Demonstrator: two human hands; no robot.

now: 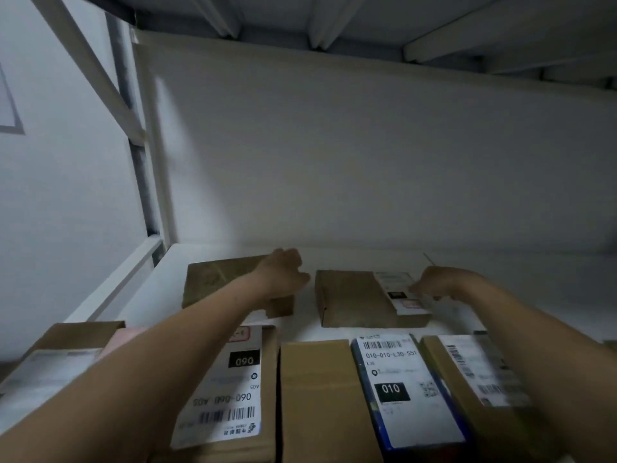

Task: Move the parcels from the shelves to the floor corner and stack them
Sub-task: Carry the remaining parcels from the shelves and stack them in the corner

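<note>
A: Fingers of right hand at back-right parcel label edge; blurred, grip unclear.
B: Left hand?
A: On back-left parcel, its fingers hidden, can't tell. Both far back on shelf; front-row parcels lie under forearms, bottoms cut off.

Dim, cool light, soft focus, motion blur on labels, wide-angle edge distortion

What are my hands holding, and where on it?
Left hand touches the back-left parcel at its far right corner; right hand the back-right parcel at its labelled right edge; grip unclear.
</note>
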